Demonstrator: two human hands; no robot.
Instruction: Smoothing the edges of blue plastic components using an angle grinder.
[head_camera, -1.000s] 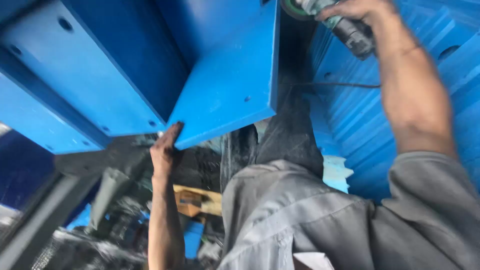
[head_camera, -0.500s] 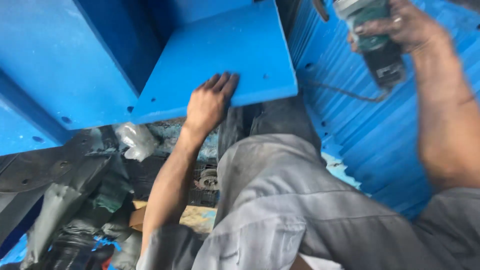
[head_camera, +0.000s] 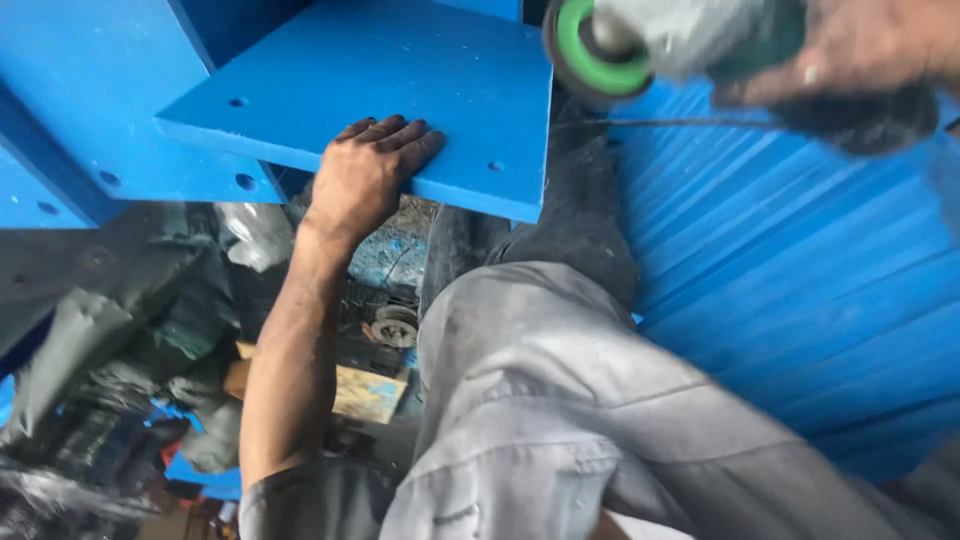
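flat blue steel plate (head_camera: 400, 90) under left hand (head_camera: 365, 175), blurred, perhaps round-disced grinder (head_camera: 680, 45) in right hand (head_camera: 870, 55)

One blue plate (head_camera: 400, 80), one grinder (head_camera: 690, 45), two hands (head_camera: 365, 175)

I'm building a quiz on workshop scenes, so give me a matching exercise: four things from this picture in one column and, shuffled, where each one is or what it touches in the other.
Things:
1. left hand
2. right hand
3. grinder disc
4. corrugated sheet

Places:
A. to the right, beside the grey trouser leg
B. fingers laid flat on the blue plate, near its edge
C. top right, gripping the grinder
D. top middle, just past the plate's right edge

Pairs: 1-B, 2-C, 3-D, 4-A
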